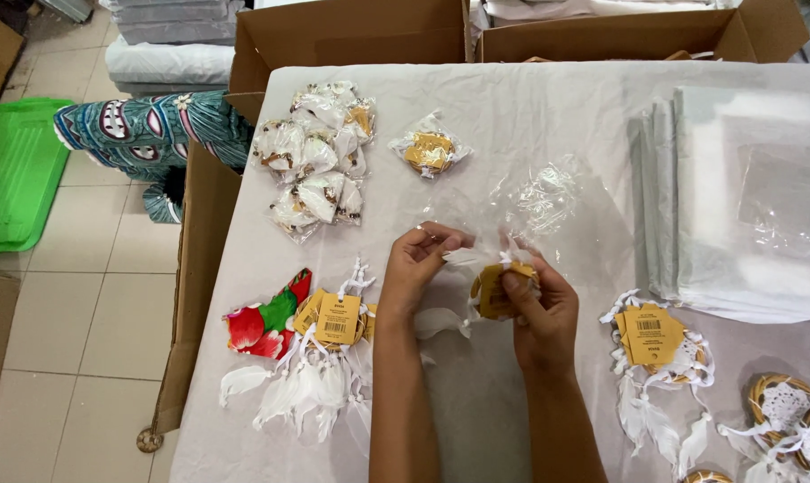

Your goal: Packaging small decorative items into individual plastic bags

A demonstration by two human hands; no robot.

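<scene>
Holding a small white-feathered dreamcatcher with a yellow card tag [494, 291] above the middle of the pale cloth-covered table [530, 107], half inside a crinkled clear plastic sleeve [512, 210]. Right hand [537, 309] closed around the tag and ring, thumb pressed on the card; left hand [418, 264] pinching the sleeve's edge and a white feather between curled fingertips, both shut on the piece. Judging by the layout, partway through: a heap of already bagged feather charms in glossy clear packets [320, 161] at the far left, one more bagged piece with a golden centre [430, 152] just beside it. Left to do: a bundle of loose white-feathered charms with yellow tags [320, 358] near the left forearm, another tagged cluster [655, 349] by the right wrist, woven rattan rings with white lace webs [789, 416] at the lower right corner. Unused flat clear bags in a thick stack [745, 206] at the right, smooth and shiny. Red and green floral fabric pouch [266, 322] touching the left bundle. Soft feathers, stiff card, slippery film. Brown cardboard boxes [351, 36] beyond the far edge.
</scene>
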